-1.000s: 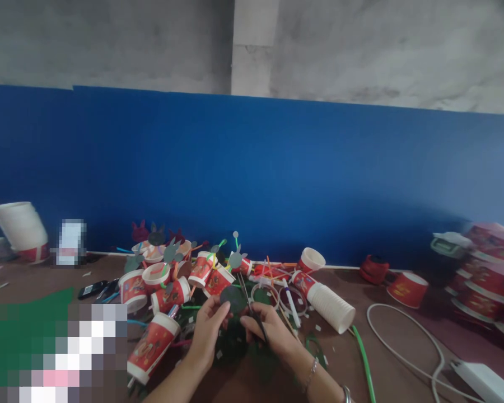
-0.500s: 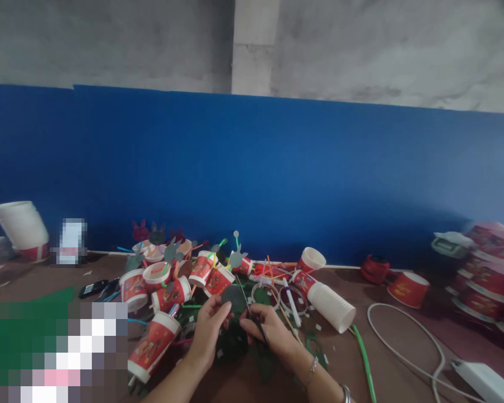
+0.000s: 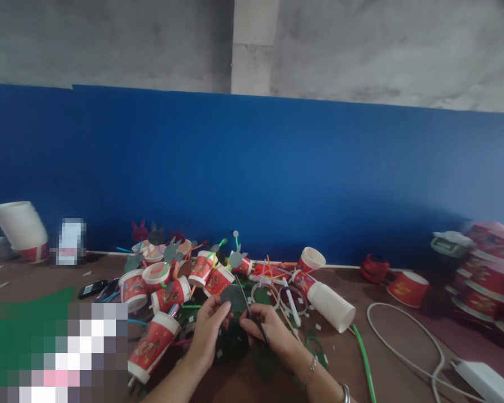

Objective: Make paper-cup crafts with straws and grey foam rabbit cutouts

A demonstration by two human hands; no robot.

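Head view, facing forward-down, tabletop [image 3: 403,378] near

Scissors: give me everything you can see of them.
The scissors have slim, metal-looking blades and a dark handle, perhaps plastic. They're held in the right hand, which partly covers the handle. The blades point forward and slightly left, along the right edge of the dark round piece. Whether they touch it, or stand open, I can't tell.

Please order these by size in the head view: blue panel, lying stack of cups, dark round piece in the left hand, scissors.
1. Blue panel
2. Lying stack of cups
3. Dark round piece and scissors: unsure, both partly covered
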